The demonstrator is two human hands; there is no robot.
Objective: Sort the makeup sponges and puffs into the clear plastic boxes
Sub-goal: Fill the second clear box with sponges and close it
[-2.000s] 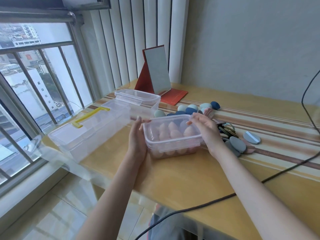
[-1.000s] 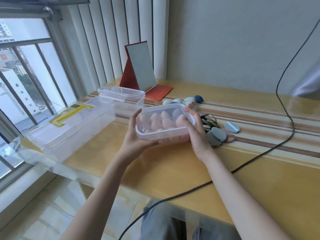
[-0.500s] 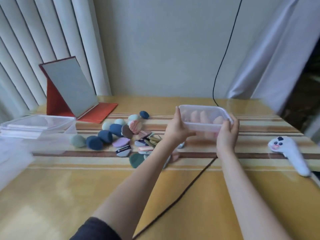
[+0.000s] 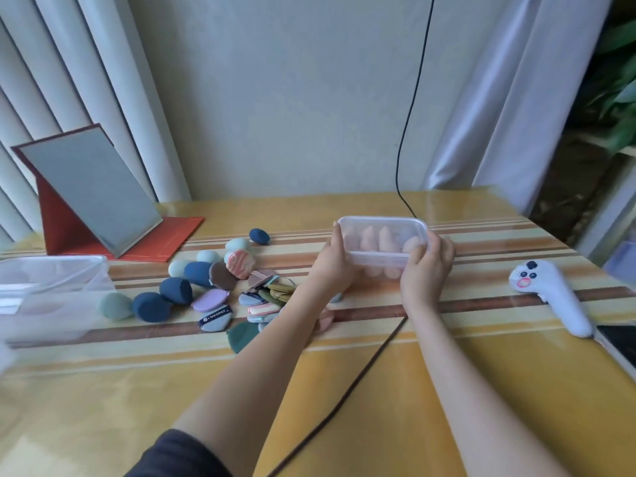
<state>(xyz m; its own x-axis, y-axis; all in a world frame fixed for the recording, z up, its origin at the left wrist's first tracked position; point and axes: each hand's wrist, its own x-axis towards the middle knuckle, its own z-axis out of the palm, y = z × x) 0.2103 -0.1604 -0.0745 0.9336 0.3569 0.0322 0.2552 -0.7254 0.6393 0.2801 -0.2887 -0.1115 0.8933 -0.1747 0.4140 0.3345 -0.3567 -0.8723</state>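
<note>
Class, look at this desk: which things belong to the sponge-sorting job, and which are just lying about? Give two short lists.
Part of the job:
- small clear box of pink sponges, held by left hand and right hand
- loose blue and green sponges
- flat puffs
- large clear box

Just lying about:
- red folding mirror
- white handheld device
- black cable
</note>
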